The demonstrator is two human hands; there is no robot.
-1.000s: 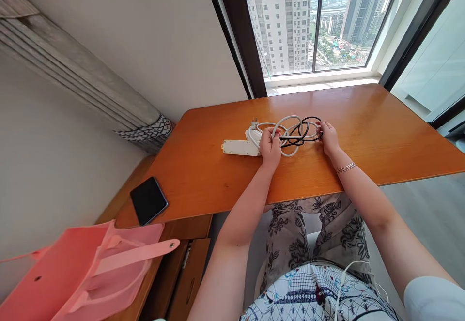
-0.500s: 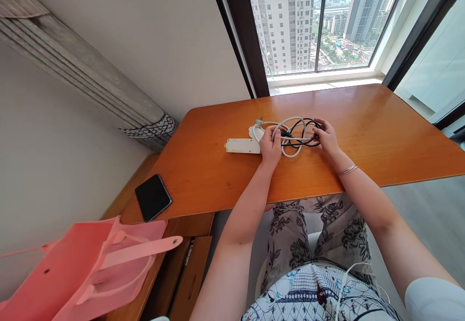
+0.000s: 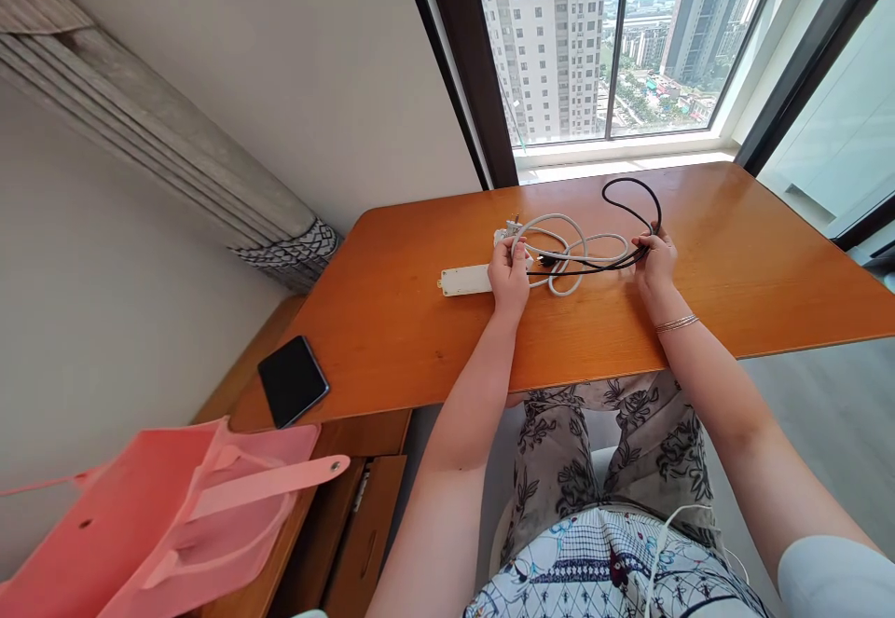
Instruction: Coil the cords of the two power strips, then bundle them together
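1 black cable [image 3: 605, 268] runs between my 2 hands. My right hand [image 3: 655, 259] is closed around its gathered strands, 1 loop projecting beyond the fingers. My left hand [image 3: 509, 273] is closed, pinching the coiled white cable [image 3: 559, 217]. 1 white power strip [image 3: 467, 281] lies just beside it, on 1 wooden table [image 3: 392, 320]. Farther left: 1 dark-screened tablet [image 3: 293, 381], 1 pink bag [image 3: 140, 497].

Bright daylight from window [image 3: 617, 54], sheen on tabletop [image 3: 392, 338], cables [image 3: 588, 269] perhaps slightly soft
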